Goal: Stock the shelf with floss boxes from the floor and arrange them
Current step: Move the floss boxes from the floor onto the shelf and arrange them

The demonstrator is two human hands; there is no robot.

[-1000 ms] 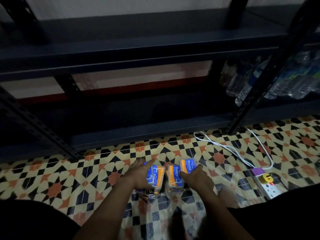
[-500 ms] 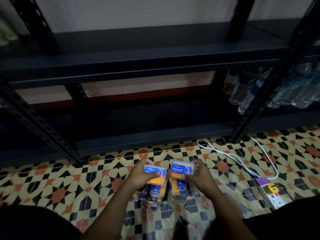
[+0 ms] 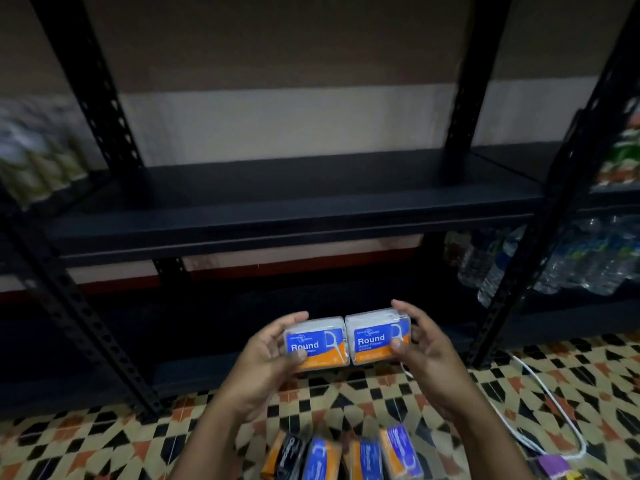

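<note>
Two clear plastic floss boxes with blue-and-orange labels, held side by side and touching, at about 6 o'clock of centre in the head view, in front of the dark lower bay of the black metal shelving unit [image 3: 291, 216]. Left floss box [image 3: 317, 344]: label reads "Round" in white on blue, with a white floss-pick drawing at its right edge and an orange band below; smaller print beneath is too fine to read. Right floss box [image 3: 378, 336]: same "Round" label, same pick drawing, a line of smaller print under the word that cannot be read with certainty. White contents show through the clear tops of both.

Left hand [image 3: 266, 362]: fingers curled round the left box, thumb across the label's lower corner. Right hand [image 3: 427, 358]: thumb on the front of the right box, fingers wrapped behind its far edge.

Several more floss boxes [image 3: 349, 455], blue, orange and one black, lying blurred on the patterned tiled floor [image 3: 104, 441] at 6 o'clock; writing unreadable.

Clear water bottles [image 3: 540, 261] on a neighbouring shelf at 3 o'clock. White cable [image 3: 550, 393] on the floor at 4 o'clock. Blurred greenish packs [image 3: 38, 154] at 9 o'clock.
</note>
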